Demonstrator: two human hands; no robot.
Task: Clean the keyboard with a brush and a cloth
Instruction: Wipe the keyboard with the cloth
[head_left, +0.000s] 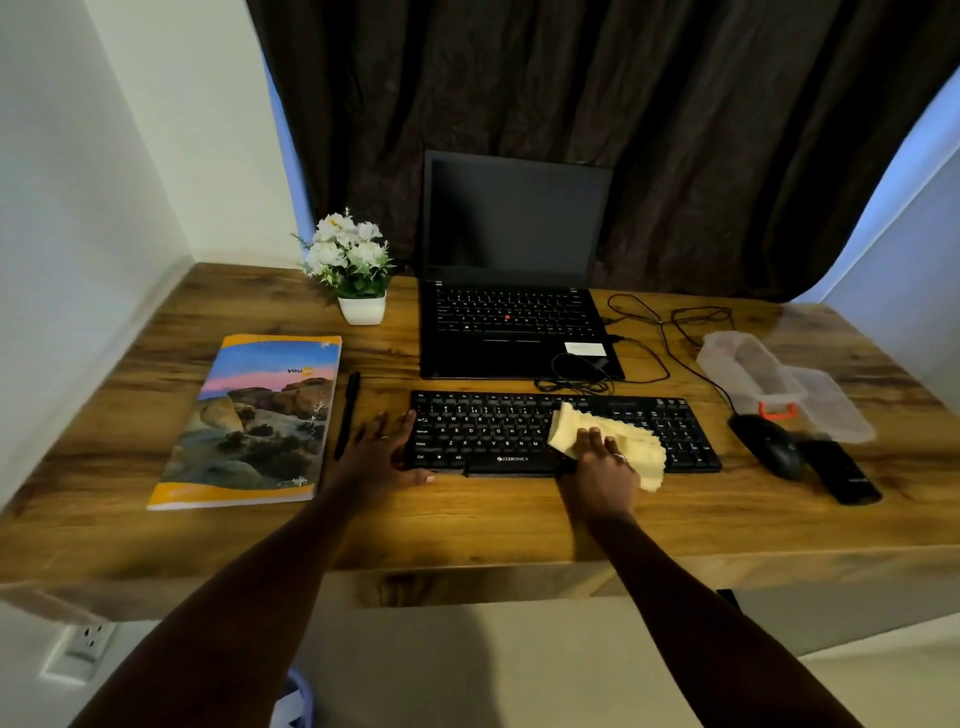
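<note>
Yellow cloth (641, 449), one piece, lies crumpled on the right half of the one keyboard (483, 431), which sits at the near middle of the wooden surface (467, 519). I count two hands. My view shows the right hand (602, 467) flat on the cloth, fingers stretched out and pressing it onto the keys. The left hand (376, 457) is spread wide at the keyboard's left end, fingers straight, thumb along the front edge.

Behind the keyboard stands one open laptop (514, 332), screen dark, with a tangled black cable (665, 332) to its right. At left lie one book (254, 421) and one dark pen (348, 415) just beside it. One mouse (769, 447) sits right of the keyboard, next to one flat black device (839, 470) I cannot identify.

Two containers: a white pot (362, 310) holding white flowers, and a clear plastic tray (779, 384) at far right. Something orange (777, 412) shows at the tray's near end; whether it lies inside I cannot tell. Keys under the cloth are hidden.
</note>
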